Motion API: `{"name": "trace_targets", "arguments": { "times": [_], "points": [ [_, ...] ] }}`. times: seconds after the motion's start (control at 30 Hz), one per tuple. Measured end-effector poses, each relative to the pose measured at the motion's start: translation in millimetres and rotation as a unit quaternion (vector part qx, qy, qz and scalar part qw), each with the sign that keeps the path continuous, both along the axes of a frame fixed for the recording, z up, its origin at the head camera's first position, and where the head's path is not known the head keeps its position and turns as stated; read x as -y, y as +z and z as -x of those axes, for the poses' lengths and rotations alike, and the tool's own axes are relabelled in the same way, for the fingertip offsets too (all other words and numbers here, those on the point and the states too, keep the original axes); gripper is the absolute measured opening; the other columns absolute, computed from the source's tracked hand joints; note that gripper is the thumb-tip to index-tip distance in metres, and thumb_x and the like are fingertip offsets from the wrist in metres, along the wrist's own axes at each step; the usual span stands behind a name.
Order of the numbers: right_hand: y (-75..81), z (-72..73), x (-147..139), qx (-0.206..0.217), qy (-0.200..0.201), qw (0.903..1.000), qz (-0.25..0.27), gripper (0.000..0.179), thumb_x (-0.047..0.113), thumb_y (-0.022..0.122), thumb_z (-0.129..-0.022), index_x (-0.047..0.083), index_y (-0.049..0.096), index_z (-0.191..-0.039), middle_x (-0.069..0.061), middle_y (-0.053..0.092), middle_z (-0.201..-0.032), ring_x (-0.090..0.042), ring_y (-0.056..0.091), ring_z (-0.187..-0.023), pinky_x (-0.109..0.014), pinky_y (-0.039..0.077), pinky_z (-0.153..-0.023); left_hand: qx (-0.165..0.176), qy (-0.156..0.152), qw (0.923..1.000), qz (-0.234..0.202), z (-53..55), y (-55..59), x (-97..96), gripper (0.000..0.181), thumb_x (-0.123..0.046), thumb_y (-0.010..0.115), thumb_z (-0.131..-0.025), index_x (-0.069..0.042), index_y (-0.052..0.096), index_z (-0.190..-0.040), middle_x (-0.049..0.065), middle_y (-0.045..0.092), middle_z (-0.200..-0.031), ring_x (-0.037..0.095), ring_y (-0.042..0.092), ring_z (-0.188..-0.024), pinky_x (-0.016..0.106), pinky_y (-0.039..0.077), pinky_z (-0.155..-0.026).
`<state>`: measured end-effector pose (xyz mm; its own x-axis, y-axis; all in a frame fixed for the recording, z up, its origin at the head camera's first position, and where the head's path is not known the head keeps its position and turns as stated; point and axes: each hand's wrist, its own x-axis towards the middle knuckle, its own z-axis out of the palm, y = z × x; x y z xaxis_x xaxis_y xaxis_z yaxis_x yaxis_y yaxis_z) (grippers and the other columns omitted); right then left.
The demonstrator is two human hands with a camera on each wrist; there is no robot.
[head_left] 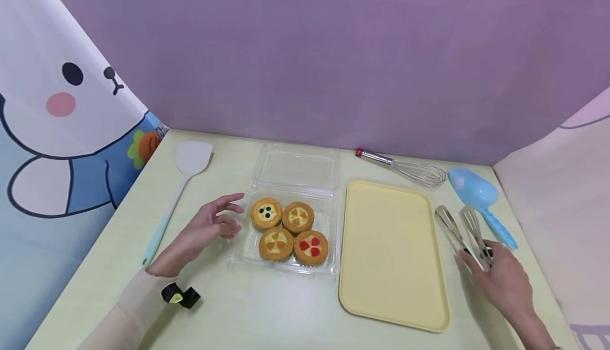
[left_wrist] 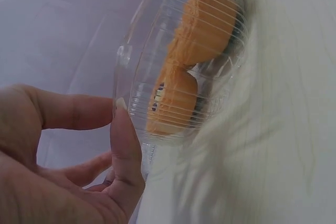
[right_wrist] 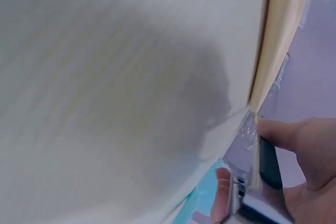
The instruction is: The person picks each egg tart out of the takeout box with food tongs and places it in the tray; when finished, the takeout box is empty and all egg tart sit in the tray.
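Observation:
My right hand grips metal tongs by their dark-handled part, with the two slotted ends spread apart and pointing away from me. In the right wrist view, the thumb and fingers are on opposite sides of the tongs. Beside the left rim of a clear plastic box, my left hand hovers with fingers loosely bent and thumb apart from them. The box's lid lies folded back. Inside sit several round tarts, one topped with red pieces, another with dark dots.
A yellow tray lies between the box and the tongs. Behind it is a whisk; a blue ladle-like scoop lies at the right. A white spatula with a mint handle rests at the left. A purple backdrop stands behind.

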<state>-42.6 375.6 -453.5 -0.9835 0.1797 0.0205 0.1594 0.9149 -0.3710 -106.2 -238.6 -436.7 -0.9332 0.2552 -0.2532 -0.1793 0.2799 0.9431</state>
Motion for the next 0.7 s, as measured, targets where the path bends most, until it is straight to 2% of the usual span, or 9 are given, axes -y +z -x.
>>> {"name": "trace_targets", "arguments": {
  "times": [0.17, 0.27, 0.4, 0.53, 0.7],
  "points": [
    [4.6, 4.6, 13.6, -0.082, 0.027, 0.9963, 0.001, 0.059, 0.039, 0.071, -0.098, -0.007, 0.060, -0.133, -0.035, 0.063, -0.125, -0.051, 0.063, -0.098, -0.055, 0.048, -0.061, -0.010, 0.003, 0.9999, 0.006, -2.6, 0.2, 0.7, 0.079, 0.005, 0.063, -0.090, -0.008, 0.033, -0.162, 0.027, 0.048, -0.141, 0.016, 0.068, -0.091, 0.028, 0.061, -0.077],
    [11.5, 8.7, 24.8, -0.118, 0.046, 0.9919, 0.008, 0.059, 0.035, 0.074, -0.097, -0.007, 0.059, -0.136, -0.035, 0.060, -0.130, -0.053, 0.059, -0.108, -0.065, 0.046, -0.070, -0.011, 0.004, 0.9999, 0.007, -3.8, -0.1, 1.4, 0.079, 0.005, 0.063, -0.090, -0.008, 0.033, -0.163, 0.027, 0.048, -0.141, 0.014, 0.067, -0.091, 0.027, 0.061, -0.077],
    [21.7, 15.4, 41.8, -0.159, 0.081, 0.9839, 0.014, 0.060, 0.028, 0.078, -0.093, -0.007, 0.059, -0.138, -0.033, 0.063, -0.123, -0.050, 0.058, -0.105, -0.062, 0.045, -0.071, -0.010, 0.004, 0.9999, 0.005, -4.6, -0.3, 1.6, 0.080, 0.006, 0.063, -0.090, -0.007, 0.032, -0.163, 0.027, 0.048, -0.141, 0.013, 0.067, -0.091, 0.027, 0.061, -0.077],
    [30.6, 23.3, 61.5, -0.192, 0.123, 0.9737, 0.010, 0.059, 0.020, 0.083, -0.088, -0.006, 0.061, -0.136, -0.028, 0.065, -0.111, -0.044, 0.059, -0.098, -0.052, 0.043, -0.074, -0.012, -0.002, 0.9999, 0.008, -3.8, 0.4, 0.5, 0.080, 0.005, 0.064, -0.090, -0.008, 0.032, -0.163, 0.026, 0.048, -0.142, 0.018, 0.067, -0.094, 0.027, 0.061, -0.079],
    [41.4, 34.8, 89.0, -0.204, 0.172, 0.9638, 0.014, 0.060, 0.016, 0.084, -0.087, -0.003, 0.060, -0.139, -0.024, 0.067, -0.110, -0.041, 0.058, -0.103, -0.048, 0.043, -0.079, -0.014, -0.004, 0.9999, 0.010, -2.7, 1.0, -0.8, 0.079, 0.004, 0.064, -0.091, -0.007, 0.032, -0.163, 0.026, 0.048, -0.142, 0.021, 0.067, -0.095, 0.028, 0.061, -0.079]
  ]
}}
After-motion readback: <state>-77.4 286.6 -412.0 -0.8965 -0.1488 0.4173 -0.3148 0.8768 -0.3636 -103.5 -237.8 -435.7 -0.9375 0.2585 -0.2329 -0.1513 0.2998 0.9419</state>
